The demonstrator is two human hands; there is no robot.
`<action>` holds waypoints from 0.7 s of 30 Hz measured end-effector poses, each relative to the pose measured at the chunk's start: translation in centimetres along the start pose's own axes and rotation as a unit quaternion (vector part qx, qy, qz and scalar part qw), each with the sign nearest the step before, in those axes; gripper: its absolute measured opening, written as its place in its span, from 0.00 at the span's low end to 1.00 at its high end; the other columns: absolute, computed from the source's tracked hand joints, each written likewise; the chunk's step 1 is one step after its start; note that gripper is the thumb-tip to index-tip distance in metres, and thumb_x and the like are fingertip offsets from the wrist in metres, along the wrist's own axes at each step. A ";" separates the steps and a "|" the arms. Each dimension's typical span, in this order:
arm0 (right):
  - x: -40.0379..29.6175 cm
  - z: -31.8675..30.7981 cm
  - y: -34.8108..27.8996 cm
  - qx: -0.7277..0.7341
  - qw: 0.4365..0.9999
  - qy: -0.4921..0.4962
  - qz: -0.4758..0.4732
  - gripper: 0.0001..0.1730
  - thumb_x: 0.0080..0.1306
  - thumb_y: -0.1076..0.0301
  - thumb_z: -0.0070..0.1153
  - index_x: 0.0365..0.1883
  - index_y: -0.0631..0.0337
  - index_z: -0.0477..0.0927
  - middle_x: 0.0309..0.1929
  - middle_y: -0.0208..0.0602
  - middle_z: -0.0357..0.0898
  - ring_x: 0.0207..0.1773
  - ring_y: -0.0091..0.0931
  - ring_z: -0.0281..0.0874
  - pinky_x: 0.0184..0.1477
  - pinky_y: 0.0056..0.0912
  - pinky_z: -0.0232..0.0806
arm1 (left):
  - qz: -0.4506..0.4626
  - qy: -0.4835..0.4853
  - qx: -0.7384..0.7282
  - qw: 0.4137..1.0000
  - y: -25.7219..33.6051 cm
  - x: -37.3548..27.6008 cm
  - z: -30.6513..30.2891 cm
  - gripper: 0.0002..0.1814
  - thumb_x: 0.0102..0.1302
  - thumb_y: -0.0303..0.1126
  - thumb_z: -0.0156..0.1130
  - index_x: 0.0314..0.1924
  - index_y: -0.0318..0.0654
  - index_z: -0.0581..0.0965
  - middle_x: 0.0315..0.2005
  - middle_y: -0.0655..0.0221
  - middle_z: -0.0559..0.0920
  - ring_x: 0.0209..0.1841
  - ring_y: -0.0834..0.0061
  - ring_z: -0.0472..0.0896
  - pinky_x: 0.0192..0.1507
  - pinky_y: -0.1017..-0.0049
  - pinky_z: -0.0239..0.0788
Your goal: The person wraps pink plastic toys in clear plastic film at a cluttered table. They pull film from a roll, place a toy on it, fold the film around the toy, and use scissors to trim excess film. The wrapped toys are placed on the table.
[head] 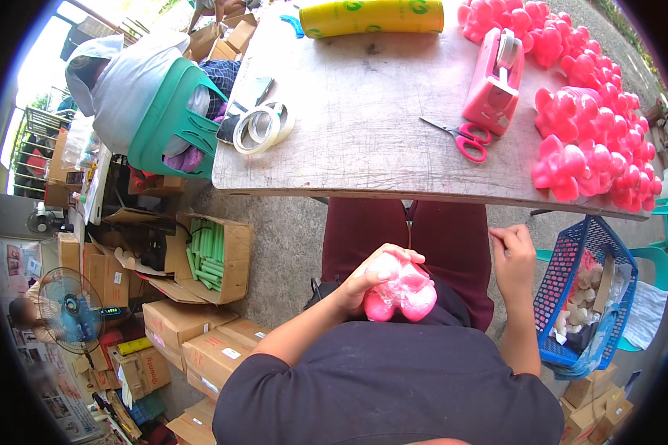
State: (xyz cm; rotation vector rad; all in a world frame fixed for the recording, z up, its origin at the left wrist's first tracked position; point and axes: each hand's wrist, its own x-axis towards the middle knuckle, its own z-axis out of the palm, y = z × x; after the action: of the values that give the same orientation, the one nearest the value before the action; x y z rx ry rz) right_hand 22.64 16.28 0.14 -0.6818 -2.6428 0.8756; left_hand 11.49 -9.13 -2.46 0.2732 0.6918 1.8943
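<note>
My left hand (pixel 378 272) is wrapped around a glossy pink molded figure (pixel 401 292) with rounded lobes, held above my lap. Whitish, wrinkled patches show on the figure's surface. My right hand (pixel 513 250) is raised apart from it, near my right thigh, its fingers curled in and thumb and index finger close together; whether something small is between them cannot be made out. Many similar pink figures (pixel 581 161) crowd the right side of the table (pixel 356 105). Beside them stands a pink tape dispenser (pixel 492 89), with pink-handled scissors (pixel 470 139) lying to its left.
A yellow roll of wrap (pixel 373 18) lies at the far edge. Tape rolls (pixel 247 133) and a phone sit at the left corner, near a person (pixel 139 83) on a green chair. A blue basket (pixel 551 295) stands right; cardboard boxes (pixel 236 261) and a fan (pixel 72 311) are left.
</note>
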 end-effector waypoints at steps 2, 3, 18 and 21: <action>0.2 0.0 -1.1 0.099 0.995 -0.001 0.012 0.07 0.61 0.78 0.57 0.39 0.64 0.79 0.38 0.42 0.81 0.41 0.32 0.78 0.44 0.30 0.70 | -0.006 0.008 0.056 0.998 0.6 0.3 0.2 0.32 0.63 0.50 0.57 0.59 0.36 0.66 0.59 0.54 0.69 0.60 0.64 0.72 0.63 0.63 0.63; 0.0 0.0 -1.7 0.145 0.989 -0.004 0.024 0.07 0.61 0.78 0.58 0.39 0.64 0.79 0.38 0.41 0.81 0.40 0.30 0.79 0.43 0.28 0.69 | -0.018 0.021 0.087 0.996 1.0 0.6 0.6 0.33 0.64 0.52 0.54 0.60 0.36 0.66 0.60 0.54 0.70 0.60 0.64 0.72 0.63 0.63 0.63; 0.7 3.4 -5.2 0.281 0.901 -0.137 -0.301 0.14 0.65 0.57 0.54 0.42 0.57 0.74 0.36 0.33 0.75 0.46 0.35 0.71 0.57 0.43 0.58 | -0.053 0.078 0.089 0.992 1.5 1.3 2.4 0.36 0.66 0.45 0.50 0.69 0.35 0.57 0.62 0.54 0.67 0.63 0.65 0.68 0.66 0.63 0.59; 0.8 3.8 -4.9 0.389 0.889 -0.209 -0.121 0.16 0.72 0.57 0.44 0.44 0.58 0.77 0.45 0.38 0.76 0.49 0.35 0.70 0.59 0.42 0.57 | -0.041 0.084 0.025 0.995 0.9 1.3 1.7 0.36 0.66 0.45 0.48 0.69 0.34 0.56 0.62 0.53 0.67 0.63 0.64 0.68 0.66 0.63 0.58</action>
State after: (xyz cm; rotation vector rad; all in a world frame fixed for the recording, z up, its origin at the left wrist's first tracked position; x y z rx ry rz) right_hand 18.70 11.36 0.30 0.0542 -2.2764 1.9879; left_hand 11.06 -7.63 -0.70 0.1156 0.8520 1.8373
